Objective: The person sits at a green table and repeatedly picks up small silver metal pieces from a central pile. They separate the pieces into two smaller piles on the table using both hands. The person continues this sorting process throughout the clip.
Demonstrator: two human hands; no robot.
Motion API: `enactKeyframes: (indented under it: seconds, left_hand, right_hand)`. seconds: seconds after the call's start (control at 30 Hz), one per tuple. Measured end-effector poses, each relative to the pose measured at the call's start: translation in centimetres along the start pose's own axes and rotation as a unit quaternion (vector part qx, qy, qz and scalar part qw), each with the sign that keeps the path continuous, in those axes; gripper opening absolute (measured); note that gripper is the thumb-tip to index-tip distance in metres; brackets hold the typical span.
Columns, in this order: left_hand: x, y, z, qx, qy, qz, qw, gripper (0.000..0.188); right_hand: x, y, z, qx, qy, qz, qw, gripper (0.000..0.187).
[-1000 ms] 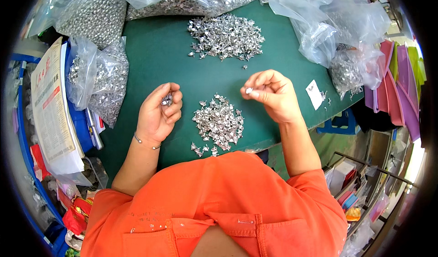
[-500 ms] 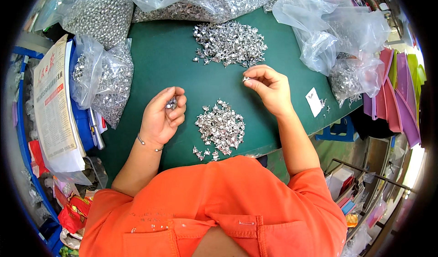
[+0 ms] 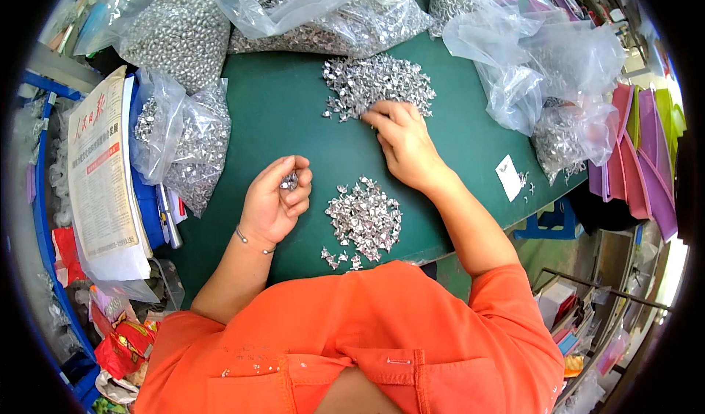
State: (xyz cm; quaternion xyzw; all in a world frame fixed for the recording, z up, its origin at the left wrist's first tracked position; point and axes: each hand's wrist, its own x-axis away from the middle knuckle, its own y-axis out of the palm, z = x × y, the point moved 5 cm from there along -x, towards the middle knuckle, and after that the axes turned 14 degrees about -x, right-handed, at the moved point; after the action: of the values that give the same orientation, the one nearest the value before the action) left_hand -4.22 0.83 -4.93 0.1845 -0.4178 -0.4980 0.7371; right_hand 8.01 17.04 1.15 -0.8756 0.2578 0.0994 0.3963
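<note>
Newspaper (image 3: 110,204): masthead characters (image 3: 89,119), red banner (image 3: 103,157) | orange shirt (image 3: 345,296): marks (image 3: 253,356) (perhaps lettering)

I am looking down into what seems a small workshop where metal parts are handled. I judge it by the smooth, dark-green worktable (image 3: 294,105), bearing a far heap of tiny, silvery, pronged metal pieces (image 3: 378,83) and a smaller near heap of similar pieces (image 3: 365,219). Around it I see bulging clear plastic bags of small silvery parts (image 3: 345,28) and a clear bag of rounded, bead-like silvery pieces (image 3: 176,36).
</note>
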Motion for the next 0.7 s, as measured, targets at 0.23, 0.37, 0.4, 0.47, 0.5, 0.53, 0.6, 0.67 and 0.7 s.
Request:
enactKeyframes:
  seconds: [0.23, 0.37, 0.4, 0.47, 0.5, 0.53, 0.6, 0.67, 0.7]
  left_hand:
    - [0.1, -0.1, -0.1, -0.012, 0.003, 0.005, 1.0, 0.022]
    - [0.0, -0.1, -0.1, 0.002, 0.002, -0.006, 1.0, 0.023]
    - [0.0, -0.1, -0.1, 0.0, 0.003, -0.003, 1.0, 0.023]
    - [0.1, -0.1, -0.1, -0.004, 0.004, 0.002, 1.0, 0.023]
    - [0.1, -0.1, -0.1, -0.004, 0.002, 0.004, 1.0, 0.023]
    - [0.1, -0.1, -0.1, -0.005, 0.001, 0.007, 1.0, 0.023]
    - [0.0, 0.0, -0.1, -0.005, 0.0, 0.007, 1.0, 0.023]
    - [0.0, 0.1, -0.1, -0.005, 0.001, 0.003, 1.0, 0.023]
    - [0.0, 0.0, -0.1, -0.004, 0.001, 0.004, 1.0, 0.023]
  right_hand:
    - [1.7, -0.2, 1.1, -0.047, 0.023, -0.03, 0.998, 0.032]
    - [2.8, -2.6, 2.1, -0.069, 0.074, 0.086, 0.991, 0.025]
    - [3.0, -3.3, 2.5, -0.077, 0.097, 0.124, 0.985, 0.022]
    - [3.2, -3.5, 2.3, -0.085, 0.144, 0.141, 0.976, 0.014]
    - [3.3, -3.4, 2.3, -0.075, 0.147, 0.129, 0.978, 0.014]
    - [3.4, -3.2, 2.2, -0.066, 0.149, 0.117, 0.98, 0.013]
    - [3.5, -2.2, 1.7, -0.033, 0.143, 0.093, 0.985, 0.013]
    - [3.6, -1.8, 1.6, 0.03, 0.085, 0.078, 0.993, 0.013]
    - [3.7, -1.8, 1.8, 0.004, 0.106, 0.08, 0.991, 0.012]
